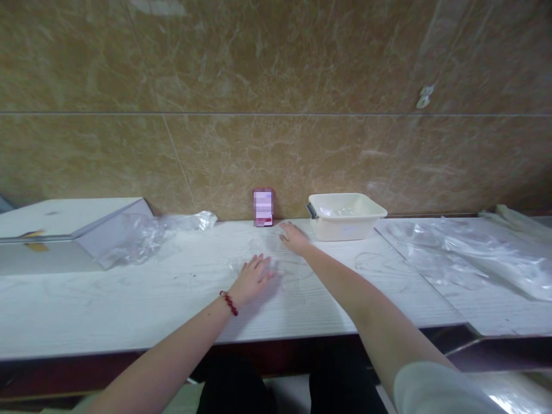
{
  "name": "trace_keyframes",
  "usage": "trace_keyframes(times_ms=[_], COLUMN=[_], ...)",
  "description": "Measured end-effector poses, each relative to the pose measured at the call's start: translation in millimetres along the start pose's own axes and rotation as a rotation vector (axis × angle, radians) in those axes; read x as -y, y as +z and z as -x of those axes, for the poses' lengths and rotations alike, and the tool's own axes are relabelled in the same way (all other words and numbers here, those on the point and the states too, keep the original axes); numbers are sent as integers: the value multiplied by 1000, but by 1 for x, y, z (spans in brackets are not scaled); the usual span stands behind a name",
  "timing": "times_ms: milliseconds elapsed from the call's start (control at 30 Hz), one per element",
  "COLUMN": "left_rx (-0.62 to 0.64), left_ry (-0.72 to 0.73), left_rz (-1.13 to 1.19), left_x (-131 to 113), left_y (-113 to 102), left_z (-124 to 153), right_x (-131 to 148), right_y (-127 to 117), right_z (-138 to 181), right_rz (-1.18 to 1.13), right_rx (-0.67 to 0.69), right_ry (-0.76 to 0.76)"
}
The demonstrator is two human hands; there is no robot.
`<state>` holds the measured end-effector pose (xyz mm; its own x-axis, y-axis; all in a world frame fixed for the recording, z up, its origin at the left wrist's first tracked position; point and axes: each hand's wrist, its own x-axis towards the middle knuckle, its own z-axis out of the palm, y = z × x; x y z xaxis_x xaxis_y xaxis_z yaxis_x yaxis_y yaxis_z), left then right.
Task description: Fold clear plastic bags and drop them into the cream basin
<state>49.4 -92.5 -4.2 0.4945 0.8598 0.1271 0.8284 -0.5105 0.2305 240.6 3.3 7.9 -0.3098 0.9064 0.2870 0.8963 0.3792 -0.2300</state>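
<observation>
A thin clear plastic sheet or bag (282,267) lies flat on the white table (129,299) in front of me. My left hand (252,277), with a red bead bracelet at the wrist, rests palm down on its near left part, fingers spread. My right hand (294,237) reaches further back and lies flat on the sheet's far edge, fingers stretched out. Neither hand grips anything that I can see.
A cream plastic basin (347,215) stands at the back right of my right hand. A small pink box (263,207) leans against the marble wall. Crumpled clear plastic (142,236) lies by a white board at the left; more plastic film (474,253) covers the right side.
</observation>
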Motion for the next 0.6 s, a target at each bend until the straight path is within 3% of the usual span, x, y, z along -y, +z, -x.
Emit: trace_keyframes(times_ms=[67, 200, 367, 467, 600], left_rx=[-28, -22, 120, 120, 73], left_ry=[5, 108, 193, 86, -173], left_rz=[-7, -49, -132, -173, -158], left_x=[10, 23, 42, 58, 76], left_y=[-5, -8, 1, 1, -11], left_z=[-11, -33, -49, -57, -63], right_x=[12, 45, 67, 68, 63], right_y=[-6, -11, -7, -6, -8], right_z=[14, 68, 125, 131, 128], right_rz=[-28, -32, 11, 19, -28], right_rx=[-31, 95, 227, 252, 229], right_ry=[52, -32, -100, -82, -83])
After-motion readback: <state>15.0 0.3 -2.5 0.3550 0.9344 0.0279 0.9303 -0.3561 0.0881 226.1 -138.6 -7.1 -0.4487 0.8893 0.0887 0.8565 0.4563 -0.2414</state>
